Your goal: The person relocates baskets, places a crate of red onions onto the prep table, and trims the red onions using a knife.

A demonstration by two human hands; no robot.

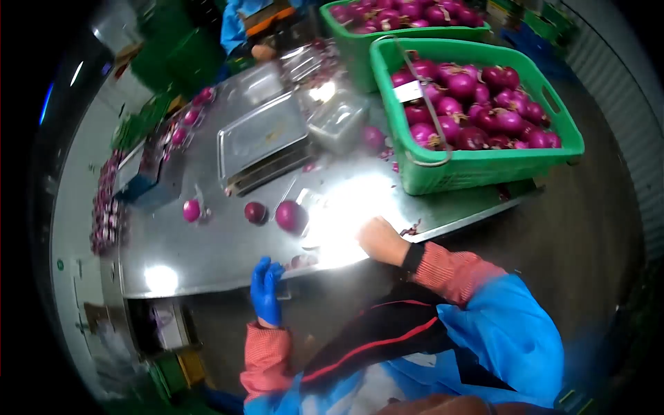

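Observation:
My left hand [266, 290], in a blue glove, is at the table's front edge with its fingers stretched upward and nothing visible in them. Bare and blurred, my right hand [382, 241] is over the edge beside bright glare; its fingers are not clear. Dark onion skin scraps [412, 228] lie just right of it. Between and beyond my hands sit a large red onion [289, 216] and a smaller red onion [254, 212]. A clear plastic tray [315, 218] rests close to the larger onion. Pale skin pieces [302, 261] lie near my left hand.
A green crate [477, 162] full of red onions stands on the right of the metal table [228, 256], with another green crate [360, 45] behind. A metal scale [266, 135] and stacked clear containers [339, 121] occupy the middle. Across the table is a person in blue [233, 28].

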